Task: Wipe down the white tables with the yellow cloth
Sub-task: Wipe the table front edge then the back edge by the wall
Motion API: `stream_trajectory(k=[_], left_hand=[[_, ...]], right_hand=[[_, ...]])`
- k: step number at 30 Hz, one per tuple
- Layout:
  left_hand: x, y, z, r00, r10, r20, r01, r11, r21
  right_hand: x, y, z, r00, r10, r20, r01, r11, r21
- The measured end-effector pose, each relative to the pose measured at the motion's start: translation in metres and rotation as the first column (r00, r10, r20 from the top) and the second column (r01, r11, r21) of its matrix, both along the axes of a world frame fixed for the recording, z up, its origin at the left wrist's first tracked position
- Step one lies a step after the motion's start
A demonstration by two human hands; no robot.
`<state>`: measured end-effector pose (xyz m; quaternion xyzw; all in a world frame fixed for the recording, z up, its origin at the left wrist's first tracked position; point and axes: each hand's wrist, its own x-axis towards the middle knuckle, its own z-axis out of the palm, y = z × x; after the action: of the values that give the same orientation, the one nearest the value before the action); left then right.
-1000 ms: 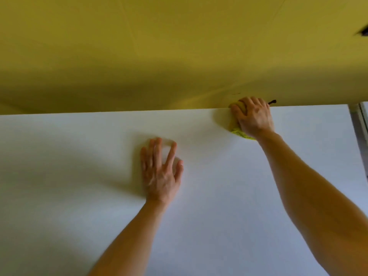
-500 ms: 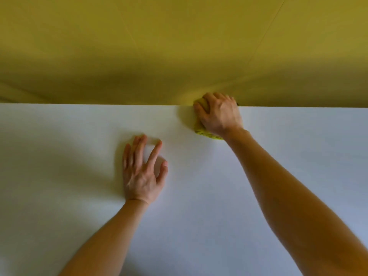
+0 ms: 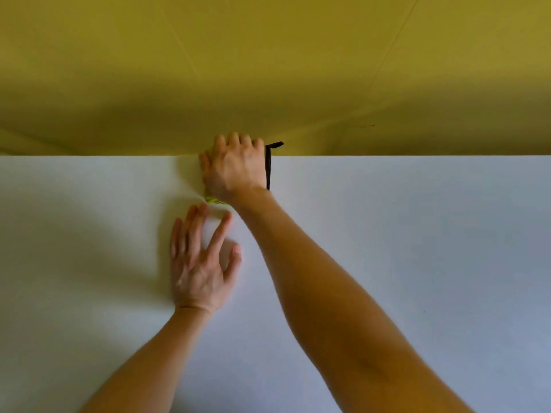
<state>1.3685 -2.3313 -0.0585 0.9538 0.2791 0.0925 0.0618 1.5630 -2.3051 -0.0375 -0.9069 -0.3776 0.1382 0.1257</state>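
Note:
A white table point(image 3: 402, 248) fills the lower part of the head view. At its far edge my right hand point(image 3: 234, 166) grips the yellow cloth point(image 3: 215, 200) with curled fingers; only a small strip of the cloth shows under the wrist. A black strap point(image 3: 268, 168) hangs beside that hand. My left hand point(image 3: 199, 263) lies flat on the tabletop just in front of the right hand, fingers spread, holding nothing.
A yellow wall point(image 3: 268, 70) rises right behind the table's far edge. White tabletop stretches to the left and right of both arms.
My right hand has slid the cloth leftward along the far edge, toward my left hand. The black strap, hidden half a second ago, shows again beside the hand.

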Motion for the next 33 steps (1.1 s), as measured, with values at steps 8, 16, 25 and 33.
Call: stream_trajectory(k=[8,16,25,33], left_hand=[[0.0,0.001,-0.001,0.999,-0.023,0.023,0.023,0.999,-0.032],[0.0,0.002,-0.003,0.999,-0.037,0.036,0.038,0.998,-0.041],[0.001,0.0,-0.002,0.999,-0.02,0.038,0.02,1.0,-0.017],[0.002,-0.001,-0.002,0.999,-0.028,0.033,0.029,0.999,-0.039]], right_hand=[[0.131,-0.233,-0.008,0.965,-0.258,0.051,0.255,0.965,0.055],[0.063,-0.117,-0.009,0.937,-0.322,0.134,0.32,0.947,0.041],[0.063,-0.104,-0.01,0.993,-0.117,-0.009,0.118,0.99,0.072],[0.121,-0.22,-0.005,0.813,-0.567,0.132,0.572,0.82,-0.005]])
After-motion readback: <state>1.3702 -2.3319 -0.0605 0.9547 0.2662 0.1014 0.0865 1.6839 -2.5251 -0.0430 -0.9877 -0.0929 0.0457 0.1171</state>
